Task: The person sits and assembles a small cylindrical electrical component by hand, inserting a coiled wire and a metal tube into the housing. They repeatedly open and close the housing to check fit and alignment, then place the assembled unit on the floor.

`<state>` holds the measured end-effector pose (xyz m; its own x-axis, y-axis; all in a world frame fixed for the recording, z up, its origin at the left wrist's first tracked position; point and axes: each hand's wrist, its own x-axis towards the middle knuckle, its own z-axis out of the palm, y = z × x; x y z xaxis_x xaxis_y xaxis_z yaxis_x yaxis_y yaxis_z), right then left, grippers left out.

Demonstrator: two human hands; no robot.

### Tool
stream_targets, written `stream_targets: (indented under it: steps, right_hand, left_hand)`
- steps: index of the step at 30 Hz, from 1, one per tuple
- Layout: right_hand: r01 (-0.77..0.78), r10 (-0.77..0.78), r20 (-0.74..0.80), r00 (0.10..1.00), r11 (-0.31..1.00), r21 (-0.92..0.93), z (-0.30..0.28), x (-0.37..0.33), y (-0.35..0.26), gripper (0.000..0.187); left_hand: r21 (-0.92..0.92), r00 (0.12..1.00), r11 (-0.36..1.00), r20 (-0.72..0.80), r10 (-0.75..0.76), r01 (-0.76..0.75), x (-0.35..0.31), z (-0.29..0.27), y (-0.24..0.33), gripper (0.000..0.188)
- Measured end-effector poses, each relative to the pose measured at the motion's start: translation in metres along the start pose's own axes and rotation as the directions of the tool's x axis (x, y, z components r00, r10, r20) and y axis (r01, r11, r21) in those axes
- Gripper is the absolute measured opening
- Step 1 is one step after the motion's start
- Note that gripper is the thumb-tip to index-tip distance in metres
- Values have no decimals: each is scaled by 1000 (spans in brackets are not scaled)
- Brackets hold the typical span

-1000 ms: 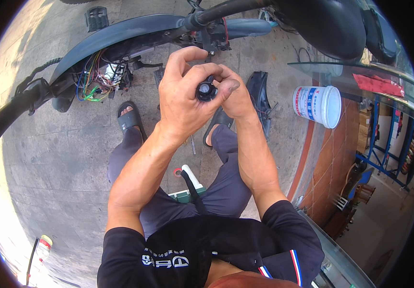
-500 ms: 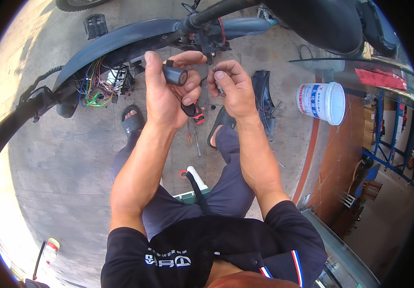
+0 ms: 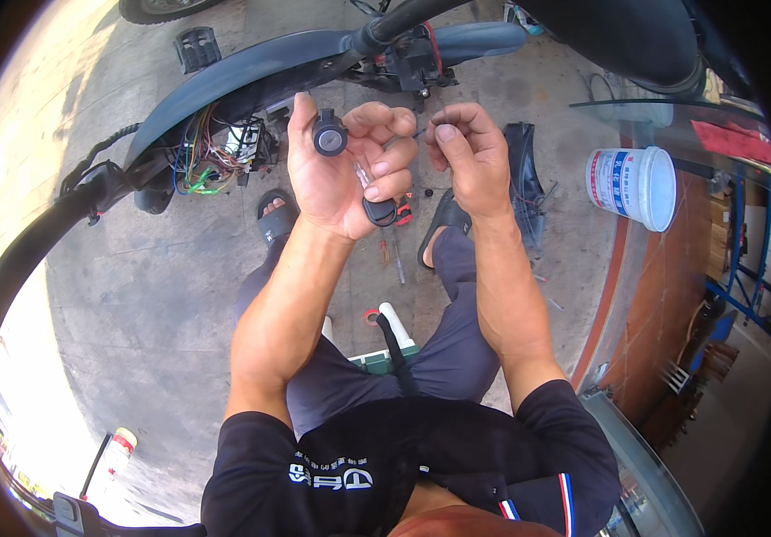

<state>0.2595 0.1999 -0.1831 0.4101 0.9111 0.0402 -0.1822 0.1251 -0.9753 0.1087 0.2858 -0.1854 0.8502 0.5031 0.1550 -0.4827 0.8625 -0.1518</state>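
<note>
left hand [image 3: 336, 174], nearest the camera: palm up, fingers loosely gripping. a black lock barrel [image 3: 330, 136] is cradled beside the thumb, round face up, presumably so it can be inspected. a black-headed key [image 3: 380, 211] is tucked under the lower fingers of the same hand, likely to keep it handy.

right hand [image 3: 473, 157]: just beside the left, fingers curled toward the thumb; cannot tell whether anything small is pinched.

between the legs: green box [image 3: 374, 362], red ring [image 3: 371, 317] near it.

beyond, on the floor: two slim tools [image 3: 399, 259] near the right foot, probably left within reach.

farther: dark vehicle body [image 3: 233, 82], bundled wires [image 3: 199, 161] hanging exposed, probably for access; bucket [image 3: 618, 183] off right.
</note>
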Motion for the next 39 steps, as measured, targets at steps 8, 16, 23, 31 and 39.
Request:
stream_targets:
  steps: [8, 16, 23, 31, 39]
  right_hand:
    - [389, -208, 414, 886, 821, -419, 24, -16, -14, 38]
    - [438, -407, 169, 898, 782, -443, 18, -8, -5, 22]
    - [512, -503, 180, 846, 667, -541, 17, -2, -7, 24]
    - [526, -466, 253, 848, 683, -506, 16, -5, -7, 33]
    - [483, -443, 205, 873, 726, -490, 20, -6, -2, 36]
  left_hand:
    - [245, 906, 945, -308, 289, -217, -1, 6, 10, 82]
    - [507, 753, 827, -440, 490, -242, 1, 3, 13, 67]
    - [543, 778, 826, -449, 439, -152, -3, 1, 13, 62]
    - [629, 730, 766, -462, 503, -129, 0, 4, 7, 59]
    - [656, 719, 749, -474, 509, -97, -2, 5, 10, 54]
